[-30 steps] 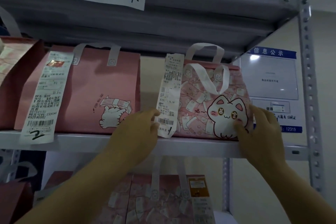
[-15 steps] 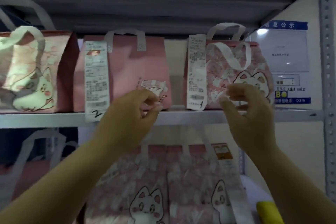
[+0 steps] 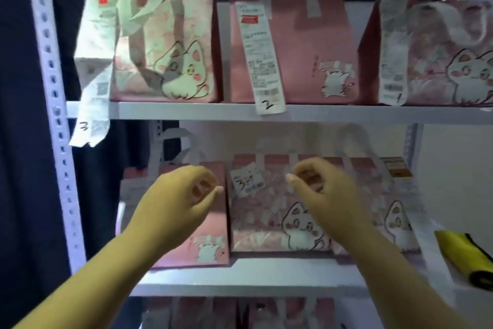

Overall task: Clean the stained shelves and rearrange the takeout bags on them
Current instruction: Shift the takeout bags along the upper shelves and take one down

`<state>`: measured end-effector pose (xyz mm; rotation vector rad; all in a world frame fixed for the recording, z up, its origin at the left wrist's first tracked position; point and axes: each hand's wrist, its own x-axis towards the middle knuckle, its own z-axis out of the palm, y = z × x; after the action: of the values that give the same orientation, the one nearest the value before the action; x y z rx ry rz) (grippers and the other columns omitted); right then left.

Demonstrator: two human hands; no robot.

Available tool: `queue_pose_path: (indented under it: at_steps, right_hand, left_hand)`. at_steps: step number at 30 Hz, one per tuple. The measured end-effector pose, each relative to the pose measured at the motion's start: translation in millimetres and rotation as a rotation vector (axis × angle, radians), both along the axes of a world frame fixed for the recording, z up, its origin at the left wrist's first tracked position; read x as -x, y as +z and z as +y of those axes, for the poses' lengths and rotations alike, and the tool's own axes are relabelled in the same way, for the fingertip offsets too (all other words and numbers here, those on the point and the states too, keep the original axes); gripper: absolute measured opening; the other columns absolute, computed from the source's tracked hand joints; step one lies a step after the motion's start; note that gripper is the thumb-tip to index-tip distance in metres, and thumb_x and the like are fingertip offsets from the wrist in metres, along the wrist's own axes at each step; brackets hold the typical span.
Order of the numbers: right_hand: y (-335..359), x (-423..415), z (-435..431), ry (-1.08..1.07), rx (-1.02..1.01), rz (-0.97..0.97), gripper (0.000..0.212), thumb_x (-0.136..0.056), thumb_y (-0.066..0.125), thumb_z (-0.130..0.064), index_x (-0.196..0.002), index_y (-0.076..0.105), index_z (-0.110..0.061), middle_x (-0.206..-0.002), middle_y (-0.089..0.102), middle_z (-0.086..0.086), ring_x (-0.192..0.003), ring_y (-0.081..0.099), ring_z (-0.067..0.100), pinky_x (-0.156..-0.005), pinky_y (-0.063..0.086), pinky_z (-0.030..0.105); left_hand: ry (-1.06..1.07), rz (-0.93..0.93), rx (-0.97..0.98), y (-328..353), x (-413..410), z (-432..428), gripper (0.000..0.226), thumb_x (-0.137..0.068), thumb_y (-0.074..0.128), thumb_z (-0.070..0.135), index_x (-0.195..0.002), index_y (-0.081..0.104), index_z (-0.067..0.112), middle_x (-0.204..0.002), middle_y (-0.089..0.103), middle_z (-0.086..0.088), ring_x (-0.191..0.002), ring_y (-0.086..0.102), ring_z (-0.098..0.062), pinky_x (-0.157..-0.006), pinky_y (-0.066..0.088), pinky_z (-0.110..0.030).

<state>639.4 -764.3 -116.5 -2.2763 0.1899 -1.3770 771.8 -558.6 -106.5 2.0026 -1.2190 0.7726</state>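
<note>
Three pink takeout bags stand in a row on the upper shelf (image 3: 213,111): a cat-print bag (image 3: 165,45) with a receipt marked 3, a plain pink bag (image 3: 293,48) with a receipt marked 2, and another cat-print bag (image 3: 440,56) marked 1. On the middle shelf (image 3: 266,272) stand a plain pink bag (image 3: 210,238), a cat-print bag (image 3: 266,219) and a second cat-print bag (image 3: 394,222). My left hand (image 3: 178,200) and my right hand (image 3: 325,195) hover in front of the middle-shelf bags with fingers loosely curled, holding nothing.
A yellow cloth (image 3: 464,256) lies at the right end of the middle shelf. The perforated white upright (image 3: 53,88) frames the left side, with dark space beyond it. More pink bags (image 3: 240,312) show on the shelf below.
Both hands have left the bag marked 1 on the upper shelf and dropped to the middle shelf level. My view has swung down and to the left.
</note>
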Motion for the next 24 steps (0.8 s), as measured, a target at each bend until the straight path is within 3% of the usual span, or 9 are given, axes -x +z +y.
queue_pose_path:
  at_steps: [7, 11, 18, 21, 24]
  right_hand:
    - [-54, -52, 39, 0.062, -0.099, 0.293, 0.01, -0.086, 0.061, -0.039, -0.086, 0.059, -0.03, -0.082, 0.061, -0.014, -0.077, 0.057, 0.003, -0.07, 0.049, 0.028]
    - [-81, -81, 43, 0.053, -0.112, 0.388, 0.013, -0.084, 0.061, -0.041, -0.091, 0.058, -0.032, -0.088, 0.06, -0.016, -0.081, 0.056, 0.002, -0.07, 0.048, 0.027]
    - [-115, -128, 37, -0.003, -0.2, 0.44, 0.055, -0.085, 0.064, -0.036, -0.134, 0.044, -0.022, -0.131, 0.047, -0.002, -0.112, 0.051, 0.017, -0.091, 0.046, 0.036]
    - [-127, -141, 36, 0.012, -0.221, 0.437, 0.061, -0.087, 0.062, -0.031, -0.141, 0.036, -0.02, -0.137, 0.041, 0.0, -0.116, 0.05, 0.02, -0.095, 0.047, 0.044]
    - [-136, -150, 37, 0.024, -0.196, 0.447, 0.063, -0.089, 0.061, -0.027, -0.143, 0.031, -0.019, -0.136, 0.039, -0.001, -0.116, 0.049, 0.018, -0.095, 0.046, 0.042]
  left_hand:
    - [0.169, 0.247, -0.063, -65, -54, 55, 0.007, -0.085, 0.06, 0.037, -0.083, 0.063, 0.031, -0.075, 0.06, 0.021, -0.069, 0.056, 0.004, -0.061, 0.046, -0.018]
    - [0.272, 0.372, -0.034, -97, -83, 72, 0.004, -0.085, 0.06, 0.034, -0.082, 0.061, 0.034, -0.078, 0.062, 0.021, -0.069, 0.056, 0.006, -0.056, 0.037, -0.011]
    - [0.383, 0.479, 0.108, -133, -131, 80, 0.026, -0.088, 0.056, 0.025, -0.114, 0.056, 0.027, -0.118, 0.057, 0.007, -0.097, 0.053, -0.005, -0.078, 0.04, -0.021]
    - [0.448, 0.555, 0.135, -144, -146, 79, 0.045, -0.092, 0.051, 0.021, -0.136, 0.04, 0.02, -0.139, 0.045, 0.001, -0.123, 0.046, -0.014, -0.094, 0.038, -0.026]
    - [0.441, 0.629, 0.113, -154, -153, 77, 0.049, -0.092, 0.043, 0.016, -0.14, 0.033, 0.023, -0.147, 0.036, 0.004, -0.131, 0.04, -0.014, -0.093, 0.034, -0.025]
